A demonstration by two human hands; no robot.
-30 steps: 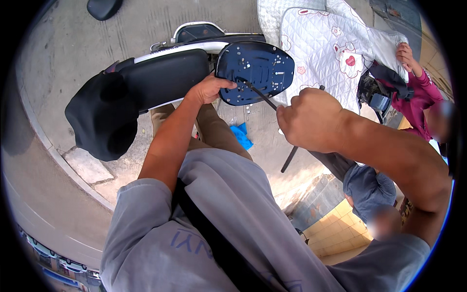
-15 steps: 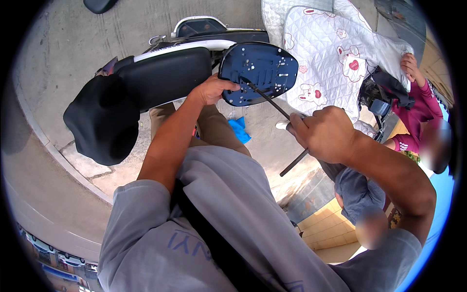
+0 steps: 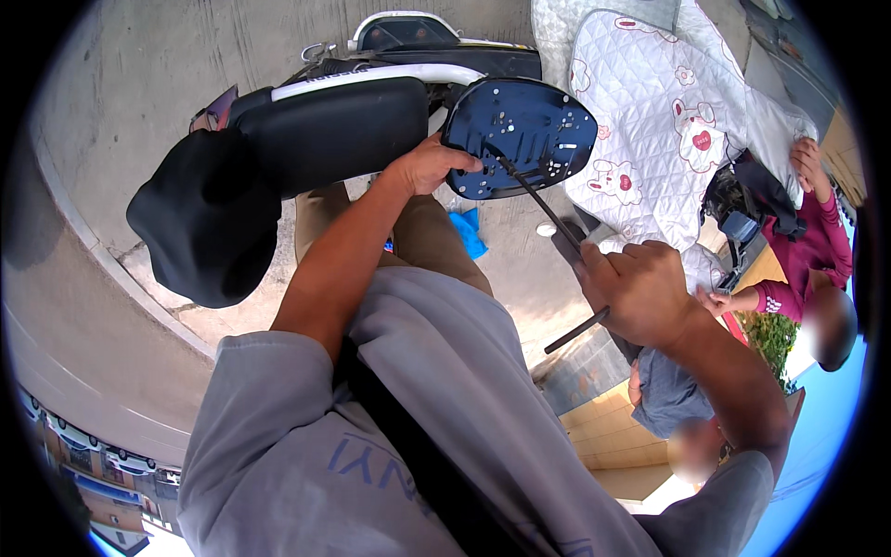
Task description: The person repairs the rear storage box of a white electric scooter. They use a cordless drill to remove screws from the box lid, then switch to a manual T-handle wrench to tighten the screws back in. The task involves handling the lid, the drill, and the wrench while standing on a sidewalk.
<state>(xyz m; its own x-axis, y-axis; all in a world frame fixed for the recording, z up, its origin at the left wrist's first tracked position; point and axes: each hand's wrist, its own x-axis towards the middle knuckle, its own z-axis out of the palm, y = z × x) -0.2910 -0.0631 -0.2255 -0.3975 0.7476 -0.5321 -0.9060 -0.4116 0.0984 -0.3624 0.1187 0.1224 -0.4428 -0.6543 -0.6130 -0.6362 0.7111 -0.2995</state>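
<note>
My left hand (image 3: 434,167) grips the left edge of a dark blue-black metal rack plate (image 3: 548,116), thumb on top and fingers hidden below. The plate has many holes and slots and sits behind the seat (image 3: 339,135) of a scooter. In my right hand (image 3: 640,288) is a long dark T-handle wrench (image 3: 541,200). Its shaft slopes up-left to the plate, and its tip meets the surface close to my left thumb. One end of the crossbar sticks out below my fist; the rest of the handle is covered by my fingers.
A black cover (image 3: 209,218) hangs over the scooter's left end. At the right, a quilted white cover (image 3: 640,121) with rabbit prints drapes another vehicle. A person in a maroon top (image 3: 821,237) touches it; another person in grey (image 3: 673,395) is nearby. A blue cloth (image 3: 471,234) lies on the ground.
My right hand and the wrench handle have swung down and slightly right. My left hand keeps its hold on the plate. The whole scene has shifted right in view.
</note>
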